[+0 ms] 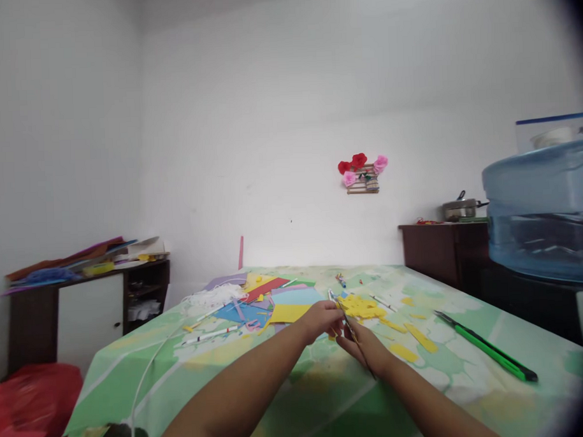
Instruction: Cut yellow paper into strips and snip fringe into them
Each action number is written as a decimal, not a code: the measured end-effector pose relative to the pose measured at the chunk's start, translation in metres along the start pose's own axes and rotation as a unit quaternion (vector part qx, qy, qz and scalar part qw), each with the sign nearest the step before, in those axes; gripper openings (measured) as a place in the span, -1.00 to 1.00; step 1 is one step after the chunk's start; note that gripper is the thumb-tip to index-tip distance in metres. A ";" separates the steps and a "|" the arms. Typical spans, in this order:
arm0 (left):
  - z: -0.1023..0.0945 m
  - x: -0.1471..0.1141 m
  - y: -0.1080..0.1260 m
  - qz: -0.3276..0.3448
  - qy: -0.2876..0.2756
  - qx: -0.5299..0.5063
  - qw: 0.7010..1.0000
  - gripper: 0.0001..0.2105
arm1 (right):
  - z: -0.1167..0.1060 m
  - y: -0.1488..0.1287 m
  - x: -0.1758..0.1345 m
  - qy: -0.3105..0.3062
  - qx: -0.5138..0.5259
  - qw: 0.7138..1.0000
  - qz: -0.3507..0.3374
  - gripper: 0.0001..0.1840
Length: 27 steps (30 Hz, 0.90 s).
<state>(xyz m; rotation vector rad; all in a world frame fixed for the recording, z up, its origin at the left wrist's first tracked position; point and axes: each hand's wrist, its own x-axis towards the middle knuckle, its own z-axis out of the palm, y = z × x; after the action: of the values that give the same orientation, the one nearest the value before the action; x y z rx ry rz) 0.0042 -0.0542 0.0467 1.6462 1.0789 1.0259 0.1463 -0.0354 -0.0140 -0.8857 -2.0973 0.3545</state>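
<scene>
We count two bare hands, nearly meeting above the tablecloth [307,396]. The left hand [325,319] has its fingers pinched closed on one thin dark rod [351,334], which slants between the hands. The right hand [363,348] is partly curled against it; we cannot tell what its fingertips grip. Just beyond lies one heap of yellow scraps [364,307], too overlapped for us to count. We see one green cutter [492,355] at right, one red sheet [265,289] at left, and four paper flowers, two red [359,160] and two pink [381,164], on the wall.
</scene>
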 end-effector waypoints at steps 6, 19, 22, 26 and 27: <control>0.000 -0.002 -0.005 -0.019 0.000 -0.008 1.000 -0.94 | -0.006 0.004 -0.004 -0.040 -0.014 0.999 0.003 -0.77; -0.001 -0.002 -0.019 0.008 0.110 -0.004 0.994 -0.94 | -0.012 -0.009 -0.001 -0.083 0.013 0.995 0.059 -0.75; -0.004 -0.005 -0.025 0.040 0.160 0.019 0.986 -0.88 | -0.014 -0.009 -0.001 -0.098 0.060 0.990 0.077 -0.74; -0.008 -0.009 -0.025 0.078 0.179 0.034 0.980 -0.47 | -0.019 -0.012 0.002 -0.148 0.171 0.967 0.116 -0.70; -0.007 -0.010 -0.023 0.078 0.156 0.031 0.984 -0.46 | -0.020 -0.013 0.003 -0.159 0.201 0.959 0.123 -0.69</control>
<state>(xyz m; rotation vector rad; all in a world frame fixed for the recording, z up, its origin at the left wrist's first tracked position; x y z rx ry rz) -0.0103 -0.0563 0.0248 1.6767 1.2059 1.4012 0.1547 -0.0438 0.0073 -0.8840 -2.0874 1.0758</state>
